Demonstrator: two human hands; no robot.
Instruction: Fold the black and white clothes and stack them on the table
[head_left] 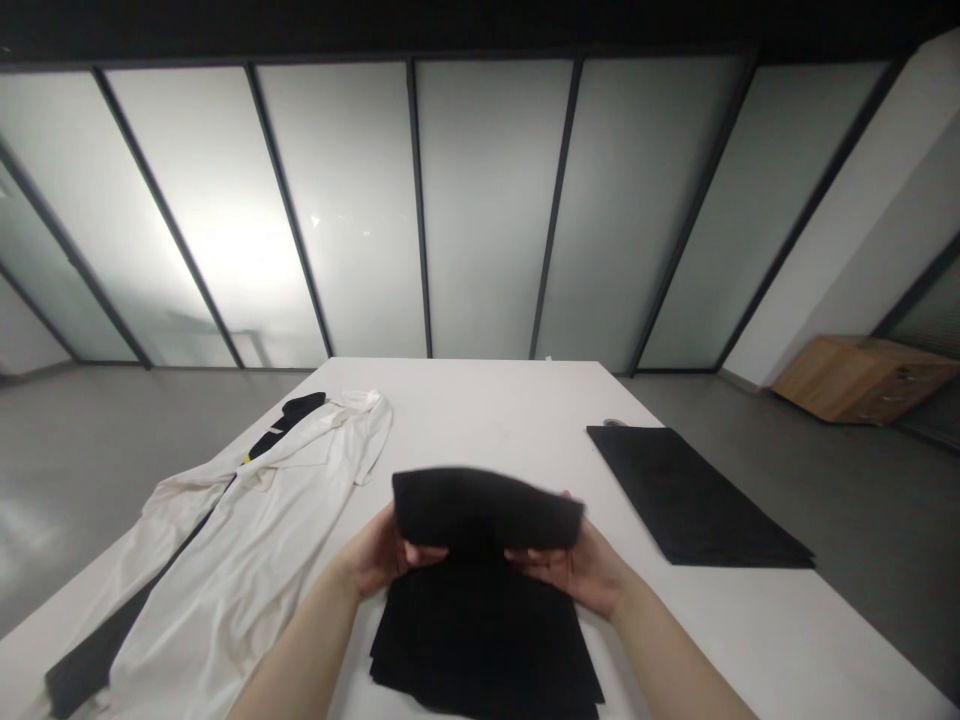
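A black sheet (pixel 487 508), paper or fabric I cannot tell, is raised above the table with its far part bent up toward me. My left hand (pixel 384 552) grips its left side, and my right hand (pixel 571 568) grips its right side. Some fingers of both hands are hidden behind the raised part. Below them, a pile of black sheets (pixel 487 640) with uneven edges lies on the white table (pixel 480 400). Whether the held sheet is joined to that pile is unclear.
On the left lies a white garment (pixel 232 530) over a long dark item (pixel 97 650). Flat black sheets (pixel 697 495) rest at the table's right edge, with a small round metal object (pixel 615 422) behind them. A wooden cabinet (pixel 855 380) stands on the floor at right.
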